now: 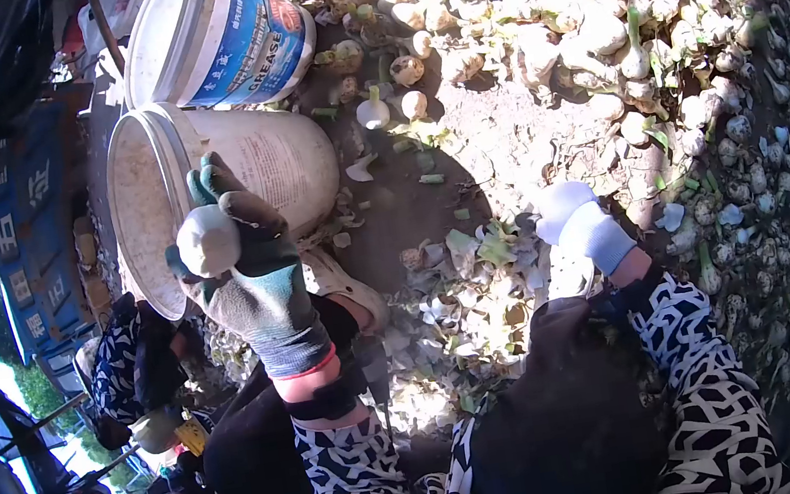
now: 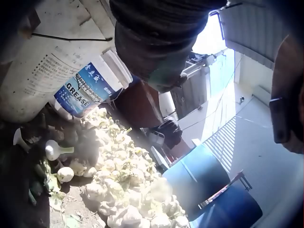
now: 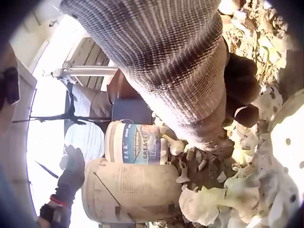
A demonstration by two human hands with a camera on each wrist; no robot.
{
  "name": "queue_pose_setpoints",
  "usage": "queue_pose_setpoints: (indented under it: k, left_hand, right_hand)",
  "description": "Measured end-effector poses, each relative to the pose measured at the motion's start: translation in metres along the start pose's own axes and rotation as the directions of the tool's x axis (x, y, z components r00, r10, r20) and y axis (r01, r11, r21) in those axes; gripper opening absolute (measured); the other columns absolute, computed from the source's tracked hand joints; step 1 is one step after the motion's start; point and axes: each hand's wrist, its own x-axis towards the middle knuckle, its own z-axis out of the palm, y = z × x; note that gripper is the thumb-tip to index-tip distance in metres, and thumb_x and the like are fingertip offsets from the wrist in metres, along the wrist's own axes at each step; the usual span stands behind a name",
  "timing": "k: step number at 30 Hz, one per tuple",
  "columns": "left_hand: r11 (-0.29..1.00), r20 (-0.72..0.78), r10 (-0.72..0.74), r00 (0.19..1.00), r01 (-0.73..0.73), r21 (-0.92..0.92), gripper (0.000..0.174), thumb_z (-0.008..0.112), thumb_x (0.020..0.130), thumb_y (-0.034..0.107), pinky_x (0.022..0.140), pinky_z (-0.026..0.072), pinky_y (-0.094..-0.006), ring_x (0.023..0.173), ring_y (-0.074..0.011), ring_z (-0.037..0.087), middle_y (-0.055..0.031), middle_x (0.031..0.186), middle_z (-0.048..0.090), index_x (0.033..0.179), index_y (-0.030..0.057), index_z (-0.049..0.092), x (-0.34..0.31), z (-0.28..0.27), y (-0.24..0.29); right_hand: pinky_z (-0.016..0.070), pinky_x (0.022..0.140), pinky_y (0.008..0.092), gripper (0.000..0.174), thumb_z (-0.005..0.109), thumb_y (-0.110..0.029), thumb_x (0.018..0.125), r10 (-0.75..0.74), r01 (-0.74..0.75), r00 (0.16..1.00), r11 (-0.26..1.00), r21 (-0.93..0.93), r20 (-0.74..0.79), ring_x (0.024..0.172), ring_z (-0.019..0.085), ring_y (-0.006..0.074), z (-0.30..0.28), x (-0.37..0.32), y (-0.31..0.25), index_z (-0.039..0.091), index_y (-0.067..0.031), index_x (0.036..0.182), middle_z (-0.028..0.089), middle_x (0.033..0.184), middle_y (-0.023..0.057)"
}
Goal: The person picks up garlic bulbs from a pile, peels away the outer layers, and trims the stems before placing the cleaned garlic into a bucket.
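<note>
Garlic bulb [image 1: 208,241], probably; head view clearest

GREASE; blue label [image 1: 248,50] on white bucket [image 1: 196,34]; print [image 1: 276,173] on cream bucket [image 1: 309,173] illegible

The head camera looks down from above; wrist cameras, close in, face outward, sharing the grease bucket [image 2: 85,90].
</note>
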Motion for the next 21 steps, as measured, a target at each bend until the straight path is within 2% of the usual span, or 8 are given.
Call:
queue_pose_setpoints:
  k: [3,9,10,11,13,15,17,21]
  left_hand:
    - [0.989,0.049,0.077,0.996,-0.083,0.121,0.075,0.062,0.086,0.026,0.101,0.0401,-0.0418,0.123,-0.0331,0.044,-0.0221,0.142,0.033,0.14,-0.0074,0.022,-0.005,0.016,0.016]
    - [0.474,-0.339,-0.01,0.941,0.303,0.827,0.048,0.054,0.092,0.034,0.088,0.0486,-0.0382,0.103,-0.0241,0.06,-0.0112,0.119,0.057,0.129,0.004,0.047,-0.007,-0.084,-0.02]
    - [0.075,-0.257,0.107,0.96,0.25,0.965,0.043,0.058,0.092,0.024,0.085,0.0486,-0.0319,0.1,-0.019,0.06,-0.0091,0.114,0.058,0.129,0.0037,0.047,-0.005,-0.096,-0.033]
    - [0.12,-0.27,0.1,0.958,0.258,0.959,0.047,0.064,0.089,0.021,0.089,0.0459,-0.028,0.104,-0.0174,0.057,-0.0104,0.116,0.058,0.129,0.0026,0.046,-0.002,-0.121,-0.037]
    - [-0.246,-0.185,0.206,0.961,0.234,0.941,0.052,0.069,0.085,0.015,0.096,0.0406,-0.0289,0.113,-0.0175,0.051,-0.0112,0.12,0.056,0.129,-0.0015,0.045,0.002,-0.135,-0.055]
    - [-0.031,-0.218,0.133,0.967,0.224,0.974,0.057,0.07,0.083,0.015,0.097,0.0402,-0.0295,0.114,-0.0182,0.051,-0.0135,0.123,0.054,0.13,-0.0033,0.043,0.007,-0.142,-0.075]
    - [0.173,-0.252,0.034,0.967,0.242,0.955,0.062,0.072,0.082,0.015,0.098,0.0398,-0.0302,0.115,-0.019,0.051,-0.0159,0.127,0.052,0.131,-0.005,0.041,0.003,-0.148,-0.089]
    - [0.274,-0.31,-0.008,0.951,0.3,0.914,0.05,0.067,0.084,0.006,0.096,0.0422,-0.0283,0.11,-0.0163,0.054,-0.0128,0.122,0.055,0.127,-0.0044,0.045,-0.005,-0.127,-0.105]
  right_hand:
    - [0.0508,0.073,0.0452,0.054,0.057,-0.038,0.084,0.015,0.068,0.968,0.945,0.319,-0.25,0.083,0.064,0.0354,-0.04,0.057,-0.026,0.044,-0.0194,0.133,0.066,0.09,0.0177]
    - [0.0479,0.086,0.0418,0.048,0.053,-0.028,0.085,-0.075,0.035,0.944,0.991,-0.13,-0.32,0.101,0.06,0.0322,-0.058,0.196,-0.079,0.046,-0.0166,0.131,0.052,0.124,0.0144]
    - [0.047,0.087,0.0437,0.044,0.051,-0.026,0.086,-0.044,0.037,0.968,0.999,-0.035,-0.248,0.102,0.059,0.0337,-0.063,0.198,-0.08,0.048,-0.015,0.129,0.053,0.121,0.016]
    - [0.0491,0.083,0.0399,0.04,0.054,-0.009,0.081,-0.029,0.115,0.882,0.981,0.155,-0.471,0.101,0.06,0.026,-0.05,0.195,-0.078,0.051,-0.0096,0.12,0.06,0.108,0.0139]
    - [0.0464,0.088,0.0351,0.039,0.058,0.0,0.076,0.039,0.192,0.968,0.514,0.836,-0.246,0.101,0.057,0.0198,-0.03,0.182,-0.071,0.052,-0.0073,0.115,0.059,0.102,0.0102]
    - [0.0436,0.091,0.0299,0.045,0.059,0.009,0.073,-0.03,0.566,0.79,0.417,0.711,-0.612,0.102,0.053,0.0157,0.004,0.144,-0.064,0.048,-0.0058,0.114,0.055,0.102,0.0082]
    - [0.0436,0.092,0.0292,0.05,0.061,0.01,0.073,-0.039,0.429,0.899,-0.115,0.896,-0.436,0.103,0.054,0.0167,0.027,0.11,-0.06,0.044,-0.0049,0.117,0.052,0.111,0.0085]
    - [0.0453,0.091,0.0298,0.053,0.059,0.005,0.083,-0.18,0.358,0.913,-0.074,0.931,-0.365,0.102,0.055,0.014,-0.023,0.029,-0.049,0.039,-0.0038,0.13,0.053,0.115,0.0072]
